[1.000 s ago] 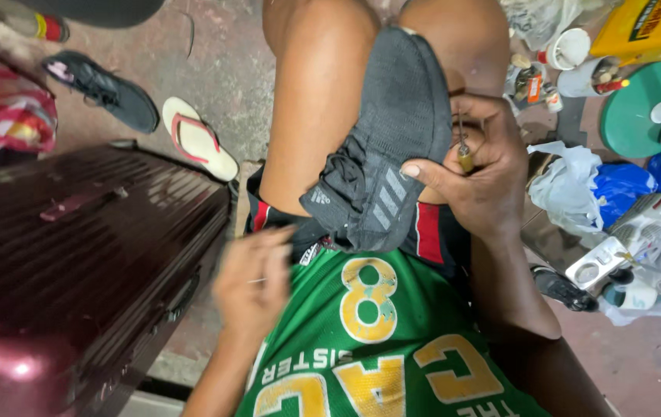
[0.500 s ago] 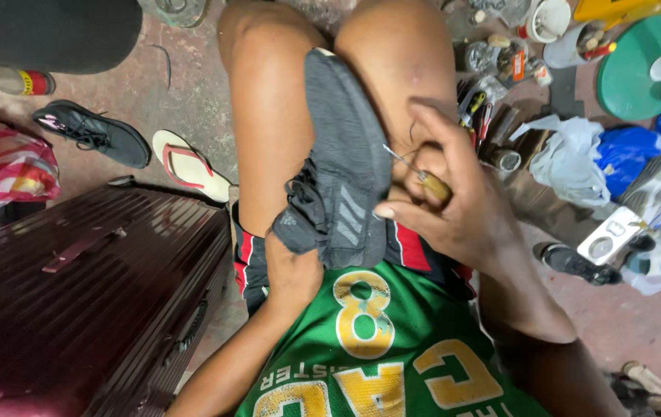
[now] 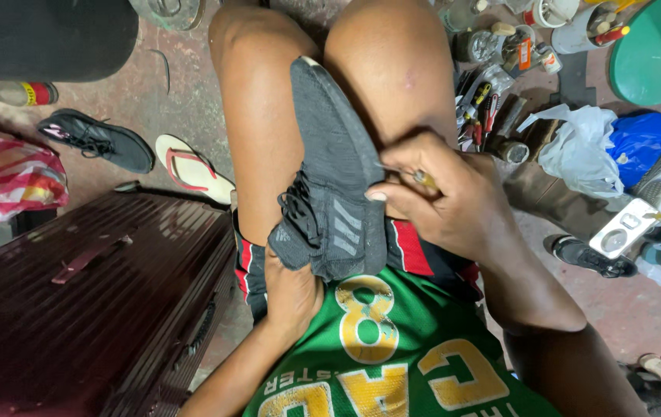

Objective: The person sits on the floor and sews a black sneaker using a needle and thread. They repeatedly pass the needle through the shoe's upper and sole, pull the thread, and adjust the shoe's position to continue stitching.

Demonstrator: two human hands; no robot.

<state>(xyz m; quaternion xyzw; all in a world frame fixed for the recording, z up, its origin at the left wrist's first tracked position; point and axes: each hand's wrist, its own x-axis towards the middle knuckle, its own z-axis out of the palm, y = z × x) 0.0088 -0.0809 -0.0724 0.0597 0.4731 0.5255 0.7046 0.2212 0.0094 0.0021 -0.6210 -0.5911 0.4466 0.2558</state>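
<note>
A dark grey knit sneaker (image 3: 330, 185) with black laces lies between my bare knees, toe pointing away from me. My left hand (image 3: 293, 292) sits under its heel end, fingers tucked into the shoe's opening. My right hand (image 3: 442, 202) rests against the shoe's right side, pinching a small yellow-handled tool (image 3: 423, 179) whose thin tip touches the upper near the sole. I wear a green jersey (image 3: 392, 363) and red-and-black shorts.
A maroon hard suitcase (image 3: 83, 309) stands at my left. On the floor lie a black sneaker (image 3: 98, 139), a flip-flop (image 3: 191, 166), a pink bag (image 3: 6, 177), tools and jars (image 3: 492, 85), plastic bags (image 3: 585, 147) and a green lid (image 3: 647, 54).
My left hand has moved from my lap to under the shoe's heel. The shoe has settled lower between my knees, and my right hand has shifted to its right side with the tool.
</note>
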